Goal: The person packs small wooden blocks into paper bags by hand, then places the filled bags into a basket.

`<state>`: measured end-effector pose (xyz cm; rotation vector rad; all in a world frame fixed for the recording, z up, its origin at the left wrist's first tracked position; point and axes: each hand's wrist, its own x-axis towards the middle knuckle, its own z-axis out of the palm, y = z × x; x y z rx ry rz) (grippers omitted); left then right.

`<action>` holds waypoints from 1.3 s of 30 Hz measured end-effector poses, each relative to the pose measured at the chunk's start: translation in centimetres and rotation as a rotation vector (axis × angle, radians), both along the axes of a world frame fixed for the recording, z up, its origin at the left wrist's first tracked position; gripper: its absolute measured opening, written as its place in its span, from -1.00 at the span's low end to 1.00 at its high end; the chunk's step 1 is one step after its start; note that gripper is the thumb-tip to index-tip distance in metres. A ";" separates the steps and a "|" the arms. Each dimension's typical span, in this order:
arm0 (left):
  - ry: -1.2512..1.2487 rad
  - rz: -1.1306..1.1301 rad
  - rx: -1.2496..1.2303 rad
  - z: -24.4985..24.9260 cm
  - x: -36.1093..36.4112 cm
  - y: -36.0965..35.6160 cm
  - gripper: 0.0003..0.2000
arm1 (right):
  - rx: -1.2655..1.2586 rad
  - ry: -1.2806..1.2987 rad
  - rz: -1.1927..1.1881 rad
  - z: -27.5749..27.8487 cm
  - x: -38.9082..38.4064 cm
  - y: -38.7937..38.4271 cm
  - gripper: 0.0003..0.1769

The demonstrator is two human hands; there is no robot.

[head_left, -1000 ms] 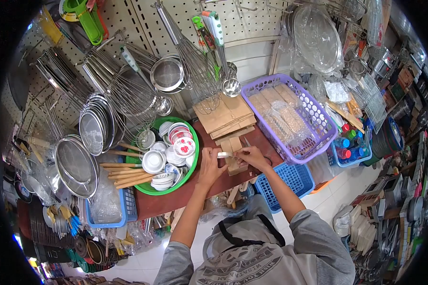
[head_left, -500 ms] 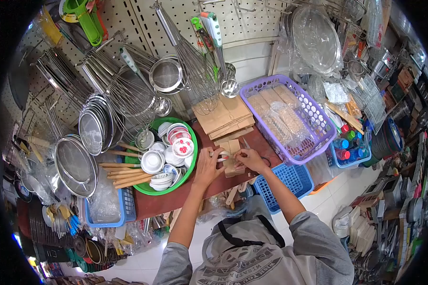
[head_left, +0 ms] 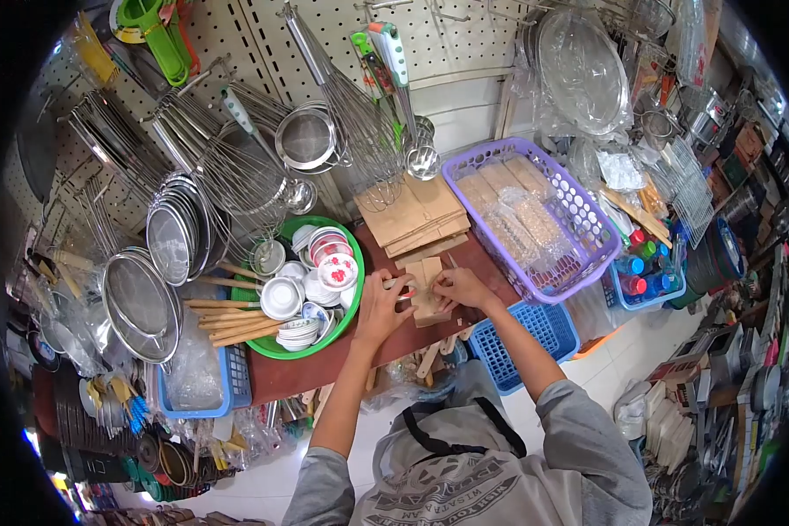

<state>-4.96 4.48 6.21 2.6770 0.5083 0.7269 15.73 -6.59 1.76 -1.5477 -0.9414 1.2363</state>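
A small folded piece of brown cardboard (head_left: pixel 427 302) lies on the red-brown tabletop (head_left: pixel 280 373) between my hands. At its left side, my left hand (head_left: pixel 382 309) has curled fingers around a small whitish thing that I cannot make out. My right hand (head_left: pixel 463 288) pinches at the cardboard's right edge, its fingertips close together. A thin metal point, probably from scissors (head_left: pixel 451 260), shows just behind the right hand; the hand covers the rest. Behind the cardboard lies a stack of flat brown cardboard (head_left: pixel 412 219).
Left of my hands stands a green basin (head_left: pixel 357 254) of small bowls and wooden-handled utensils. A purple basket (head_left: pixel 548 294) with bubble-wrapped packs is at the right, above a blue basket (head_left: pixel 535 337). Whisks (head_left: pixel 346 114) and strainers (head_left: pixel 140 302) hang from the pegboard.
My right hand has shifted slightly at the cardboard's right edge, and its fingers have drawn closer together. The left hand has barely moved.
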 end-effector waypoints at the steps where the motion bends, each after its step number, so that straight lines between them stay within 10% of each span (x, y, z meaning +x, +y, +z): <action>1: -0.009 0.004 0.018 0.1 0.0 0.0 -0.36 | -0.008 -0.012 -0.008 0.0 -0.1 0.1 -0.74; 39: 0.035 0.166 0.056 -2.4 2.3 -1.5 -0.14 | -0.051 -0.330 -0.190 0.9 -1.3 0.4 -0.83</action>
